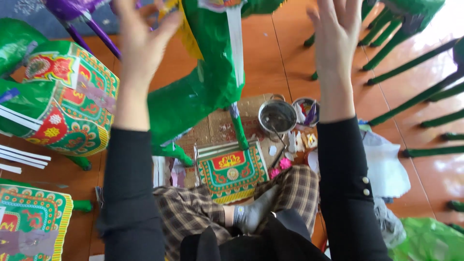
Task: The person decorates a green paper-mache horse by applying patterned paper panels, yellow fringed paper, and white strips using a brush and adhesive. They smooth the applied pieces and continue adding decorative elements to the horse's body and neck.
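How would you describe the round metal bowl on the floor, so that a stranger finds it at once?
Start at the big green paper figure and follow its thin leg down to the woven mat. The metal bowl sits just right of that leg. It alone is plain grey and shiny, unlike the smaller colourful container beside it.

Metal bowl (277, 116) right of paper figure (208, 82), behind patterned sheet (232, 170).
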